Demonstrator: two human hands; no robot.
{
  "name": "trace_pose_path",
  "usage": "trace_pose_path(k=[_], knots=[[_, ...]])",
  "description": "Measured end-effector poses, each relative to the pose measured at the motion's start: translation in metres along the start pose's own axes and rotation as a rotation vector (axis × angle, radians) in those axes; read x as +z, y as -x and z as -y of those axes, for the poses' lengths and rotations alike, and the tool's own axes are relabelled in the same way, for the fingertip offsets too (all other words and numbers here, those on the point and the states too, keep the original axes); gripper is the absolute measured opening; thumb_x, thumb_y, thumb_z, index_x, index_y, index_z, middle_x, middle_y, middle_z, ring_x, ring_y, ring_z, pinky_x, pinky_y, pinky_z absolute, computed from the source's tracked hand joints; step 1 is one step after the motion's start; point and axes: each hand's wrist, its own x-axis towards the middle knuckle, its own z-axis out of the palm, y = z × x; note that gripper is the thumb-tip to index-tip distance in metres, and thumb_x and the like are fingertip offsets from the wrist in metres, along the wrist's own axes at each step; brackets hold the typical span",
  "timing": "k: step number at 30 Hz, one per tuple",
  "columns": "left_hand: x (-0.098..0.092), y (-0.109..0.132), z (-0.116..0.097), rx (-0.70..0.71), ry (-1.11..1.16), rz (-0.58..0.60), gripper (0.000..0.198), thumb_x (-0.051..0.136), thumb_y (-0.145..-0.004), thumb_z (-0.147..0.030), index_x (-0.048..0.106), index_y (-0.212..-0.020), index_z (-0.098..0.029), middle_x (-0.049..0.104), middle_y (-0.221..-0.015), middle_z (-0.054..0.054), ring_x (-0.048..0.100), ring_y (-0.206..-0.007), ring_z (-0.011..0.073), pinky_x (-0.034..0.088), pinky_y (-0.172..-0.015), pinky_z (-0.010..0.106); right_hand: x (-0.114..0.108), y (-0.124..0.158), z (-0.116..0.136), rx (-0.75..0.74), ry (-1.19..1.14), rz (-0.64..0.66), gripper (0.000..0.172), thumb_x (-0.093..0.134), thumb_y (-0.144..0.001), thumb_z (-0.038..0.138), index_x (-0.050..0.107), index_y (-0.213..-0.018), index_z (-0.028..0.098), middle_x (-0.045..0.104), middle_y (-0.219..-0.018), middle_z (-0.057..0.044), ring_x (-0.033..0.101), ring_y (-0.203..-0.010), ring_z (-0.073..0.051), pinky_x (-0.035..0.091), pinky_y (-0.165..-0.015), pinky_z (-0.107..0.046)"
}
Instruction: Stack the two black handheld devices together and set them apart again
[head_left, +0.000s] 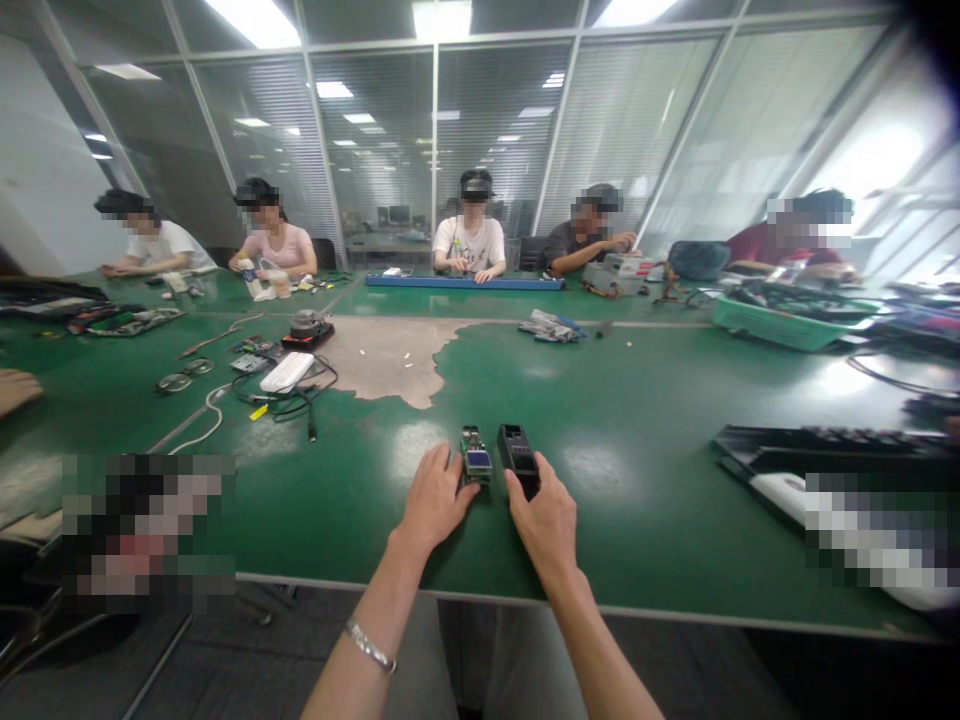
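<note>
Near the front edge of the green table, my left hand point(439, 493) grips a small circuit board with a screen point(477, 460) along its left side, thumb at the near end. Beside it, my right hand point(544, 510) is closed on the lower right side of a black plastic device housing point(516, 450) with openings in its face. Board and housing are side by side, a narrow gap between them. Fingers and palms hide their near ends partly.
Left of centre are a white box with cables point(288, 373) and a pair of glasses point(184, 376). Farther back lie gloves point(551, 327) and a green basket point(787, 325). A black tray-like casing point(840, 455) stands at right. Several people sit across the table.
</note>
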Motion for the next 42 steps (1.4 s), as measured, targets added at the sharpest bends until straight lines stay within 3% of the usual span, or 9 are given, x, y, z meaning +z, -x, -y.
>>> trace_pose_path(k=[9, 15, 24, 35, 42], knots=[[0.002, 0.001, 0.000, -0.020, 0.025, 0.004, 0.040, 0.059, -0.098, -0.039, 0.052, -0.133, -0.023, 0.050, -0.147, 0.015, 0.045, -0.139, 0.0346, 0.035, -0.116, 0.058, -0.011, -0.011, 0.024, 0.073, -0.160, -0.036, 0.078, 0.056, -0.090, 0.059, 0.051, -0.145, 0.004, 0.066, -0.131, -0.024, 0.072, -0.105, -0.032, 0.053, -0.097, -0.047], [0.004, 0.002, 0.001, -0.029, 0.032, -0.009, 0.041, 0.060, -0.097, -0.037, 0.051, -0.134, -0.023, 0.049, -0.147, 0.016, 0.044, -0.140, 0.0352, 0.036, -0.115, 0.059, -0.013, -0.015, 0.050, 0.058, -0.241, 0.027, 0.085, 0.060, -0.087, 0.059, 0.045, -0.148, 0.003, 0.073, -0.119, -0.022, 0.074, -0.097, -0.031, 0.056, -0.092, -0.044], [0.005, 0.002, 0.001, -0.018, 0.023, -0.026, 0.043, 0.058, -0.095, -0.031, 0.050, -0.136, -0.022, 0.051, -0.146, 0.017, 0.047, -0.138, 0.0350, 0.037, -0.115, 0.059, -0.004, -0.010, 0.073, -0.030, -0.130, 0.066, 0.082, 0.055, -0.091, 0.052, 0.037, -0.152, 0.001, 0.069, -0.123, -0.025, 0.070, -0.105, -0.034, 0.054, -0.092, -0.047], [0.010, 0.001, 0.004, -0.049, 0.039, -0.005, 0.054, 0.054, -0.090, -0.023, 0.043, -0.141, -0.009, 0.046, -0.151, 0.024, 0.040, -0.144, 0.0350, 0.034, -0.121, 0.054, 0.005, 0.001, 0.077, -0.065, -0.041, 0.083, 0.081, 0.054, -0.094, 0.049, 0.029, -0.155, 0.002, 0.071, -0.116, -0.024, 0.069, -0.106, -0.035, 0.054, -0.089, -0.047], [0.010, 0.001, 0.006, -0.061, 0.068, 0.013, 0.062, 0.059, -0.087, -0.030, 0.042, -0.143, -0.011, 0.042, -0.155, 0.023, 0.037, -0.146, 0.0363, 0.033, -0.121, 0.056, 0.004, 0.008, 0.062, -0.074, -0.072, 0.061, 0.085, 0.057, -0.092, 0.053, 0.029, -0.155, 0.003, 0.066, -0.129, -0.025, 0.064, -0.117, -0.035, 0.052, -0.096, -0.049]])
